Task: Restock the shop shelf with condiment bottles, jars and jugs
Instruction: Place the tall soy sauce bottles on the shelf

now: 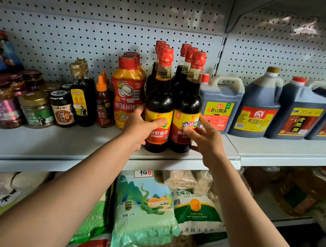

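Soy bottle (158, 111), front left of two rows, stands upright on the shelf (57, 145) near its front edge. Left hand (140, 127): grip wrapped round the label, thumb across the front. Second bottle (186, 113) stands touching it on the right. Right hand (208, 139): grip clamped on nothing, fingers spread, fingertips on this bottle's label. More red-capped bottles behind both. Left of them: oyster sauce (127, 92), small sauces, jars (35, 108). Right: jugs (221, 106) in a row. Pegboard (106, 35) behind. Rice bags (142, 210) below the shelf.
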A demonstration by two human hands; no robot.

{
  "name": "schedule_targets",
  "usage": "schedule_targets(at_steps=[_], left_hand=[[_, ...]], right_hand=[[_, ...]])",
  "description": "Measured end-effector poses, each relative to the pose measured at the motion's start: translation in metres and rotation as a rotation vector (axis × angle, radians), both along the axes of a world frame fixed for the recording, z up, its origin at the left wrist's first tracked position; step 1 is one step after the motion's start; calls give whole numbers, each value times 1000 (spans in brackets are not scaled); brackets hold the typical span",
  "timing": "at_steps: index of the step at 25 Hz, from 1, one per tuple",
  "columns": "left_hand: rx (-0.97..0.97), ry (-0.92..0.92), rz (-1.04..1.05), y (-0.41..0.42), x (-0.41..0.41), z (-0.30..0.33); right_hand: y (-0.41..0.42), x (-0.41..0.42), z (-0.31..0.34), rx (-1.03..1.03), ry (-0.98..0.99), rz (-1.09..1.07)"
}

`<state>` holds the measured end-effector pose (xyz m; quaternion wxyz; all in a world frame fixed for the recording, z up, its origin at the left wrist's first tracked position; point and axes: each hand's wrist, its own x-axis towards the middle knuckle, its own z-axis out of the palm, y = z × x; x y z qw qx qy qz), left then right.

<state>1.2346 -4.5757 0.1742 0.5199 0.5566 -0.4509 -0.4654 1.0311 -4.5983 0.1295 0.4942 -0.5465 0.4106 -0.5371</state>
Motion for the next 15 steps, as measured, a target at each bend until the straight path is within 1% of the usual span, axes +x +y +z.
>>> schedule_targets(at_steps=[7,11,15], left_hand=[[20,20,-31,-12,3,5],[32,30,-55,-16,6,5],[29,31,-61,-21,7,3]], right_hand=[[-10,2,-3,-24,54,-11],[-12,3,2,58,-73,-44],[-13,6,6,100,-125,-47]])
